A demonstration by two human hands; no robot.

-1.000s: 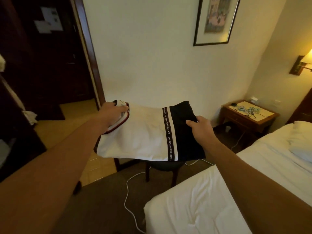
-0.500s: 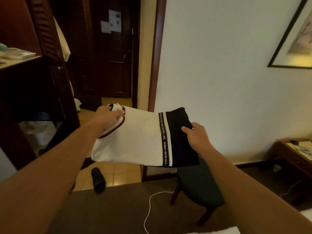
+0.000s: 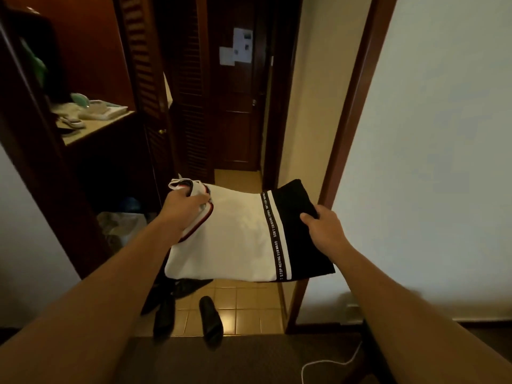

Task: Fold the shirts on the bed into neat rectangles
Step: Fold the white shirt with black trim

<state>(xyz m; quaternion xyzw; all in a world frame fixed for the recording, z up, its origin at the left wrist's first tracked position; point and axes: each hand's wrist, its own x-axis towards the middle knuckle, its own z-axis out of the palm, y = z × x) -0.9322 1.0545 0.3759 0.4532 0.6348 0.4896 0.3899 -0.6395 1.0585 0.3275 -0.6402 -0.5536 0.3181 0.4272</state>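
A white cable [image 3: 329, 363] is seen on the dark carpet nearest the viewer, below the folded shirt [image 3: 235, 236]. The shirt is carried flat in mid-air as 1 neat rectangle, white with a black band, so its folding is judged done; only setting it down seems left. Its collar end is gripped by the left hand [image 3: 182, 207], fingers curled into the fabric. Its black end is pinched by the right hand [image 3: 324, 231], thumb on top, the other fingers hidden underneath. Beneath the shirt, 2 black slippers [image 3: 210, 320] lie on the tiles. Beyond the shirt stands a dark door [image 3: 235, 106]. No bed or other shirts are in view, so the remainder cannot be told.
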